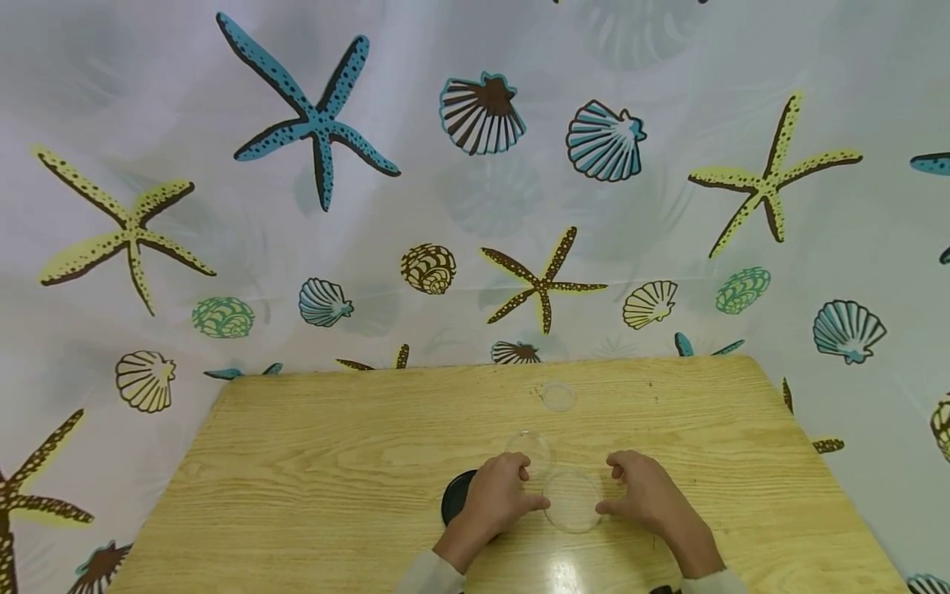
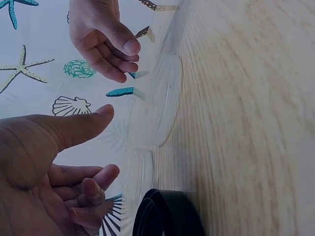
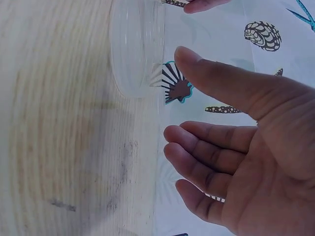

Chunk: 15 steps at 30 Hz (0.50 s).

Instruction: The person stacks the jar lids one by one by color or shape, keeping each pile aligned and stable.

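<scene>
A clear, round, shallow dish [image 1: 573,502] lies flat on the wooden table between the two hands. To its left is my left hand [image 1: 493,495], thumb out and fingers loosely bent, holding nothing. My right hand [image 1: 653,499] faces it from the other side, its fingers relaxed. Both wrist views show a gap between the hands and the dish [image 2: 167,101]. Partly covered by the left hand is a black round object [image 1: 456,497] with a raised rim. Just beyond that hand sits a second clear round piece [image 1: 529,445].
Farther back on the table [image 1: 334,462] lies a smaller clear disc [image 1: 558,397]. A white curtain [image 1: 416,198] printed with starfish and shells hangs behind the table and along its sides.
</scene>
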Each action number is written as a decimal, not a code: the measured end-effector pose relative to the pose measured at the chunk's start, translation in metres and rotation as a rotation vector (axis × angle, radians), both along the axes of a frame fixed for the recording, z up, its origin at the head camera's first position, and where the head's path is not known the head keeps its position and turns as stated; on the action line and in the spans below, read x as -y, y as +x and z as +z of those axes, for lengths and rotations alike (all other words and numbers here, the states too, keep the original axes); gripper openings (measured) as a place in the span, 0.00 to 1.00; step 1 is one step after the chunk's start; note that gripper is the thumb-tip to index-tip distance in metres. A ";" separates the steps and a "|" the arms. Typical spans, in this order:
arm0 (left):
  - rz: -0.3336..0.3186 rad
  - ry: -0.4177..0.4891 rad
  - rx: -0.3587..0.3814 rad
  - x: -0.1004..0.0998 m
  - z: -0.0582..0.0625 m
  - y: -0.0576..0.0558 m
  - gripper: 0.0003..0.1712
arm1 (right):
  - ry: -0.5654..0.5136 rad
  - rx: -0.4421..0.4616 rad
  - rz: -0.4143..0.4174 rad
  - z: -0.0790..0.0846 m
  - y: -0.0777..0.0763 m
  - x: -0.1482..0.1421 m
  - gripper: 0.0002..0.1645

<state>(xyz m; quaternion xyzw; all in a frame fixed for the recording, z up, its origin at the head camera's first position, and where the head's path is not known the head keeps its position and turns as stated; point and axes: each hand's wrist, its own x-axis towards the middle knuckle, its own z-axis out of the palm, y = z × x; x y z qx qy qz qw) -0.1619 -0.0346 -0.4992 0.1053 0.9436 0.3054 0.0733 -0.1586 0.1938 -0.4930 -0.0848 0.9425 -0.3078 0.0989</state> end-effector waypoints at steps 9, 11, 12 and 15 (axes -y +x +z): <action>0.017 0.027 -0.003 0.002 0.003 -0.001 0.35 | 0.027 -0.023 -0.008 0.002 -0.004 -0.001 0.39; 0.021 0.040 0.009 0.004 0.003 -0.002 0.35 | 0.025 -0.029 -0.004 0.003 -0.005 -0.001 0.39; 0.023 0.044 0.016 0.004 0.003 -0.003 0.35 | 0.022 -0.032 -0.004 0.004 -0.006 -0.001 0.38; 0.023 0.044 0.022 0.006 0.004 -0.004 0.35 | 0.019 -0.041 -0.005 0.006 -0.008 -0.002 0.37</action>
